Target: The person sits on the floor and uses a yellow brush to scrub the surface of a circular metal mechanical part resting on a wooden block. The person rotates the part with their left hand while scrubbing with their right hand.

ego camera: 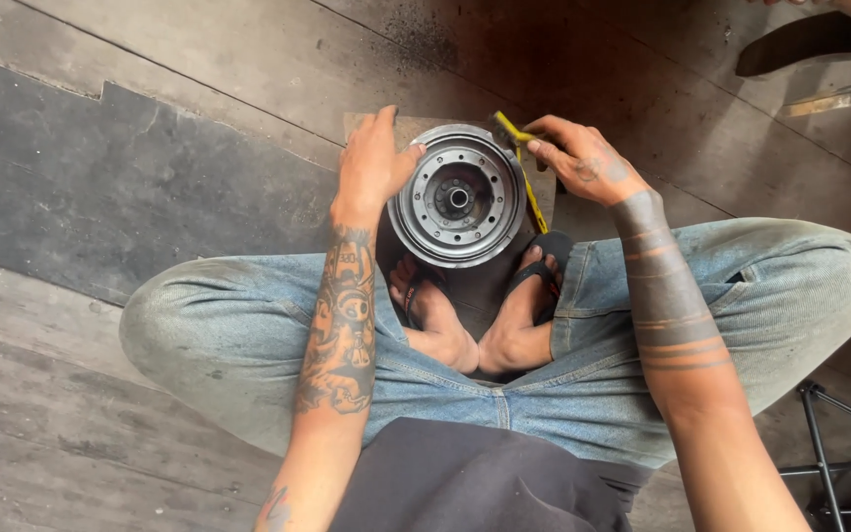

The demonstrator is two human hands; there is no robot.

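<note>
- Steadied round metal wheel part (458, 195) with open left hand (371, 163) flat on rim.
- Pinched yellow tool (521, 158) in closed right hand (583, 158).
- Best kept flat on wooden board (544, 182).

Worn wooden floor (150, 69); black sandals (549, 258) underfoot; black metal frame (839, 443) at lower right.

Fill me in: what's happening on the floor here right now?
A person sits cross-legged on a wooden floor with a round metal hub lying flat in front of their feet. The left hand steadies its rim, while the right hand holds a yellow-handled tool against the hub's far edge.
</note>
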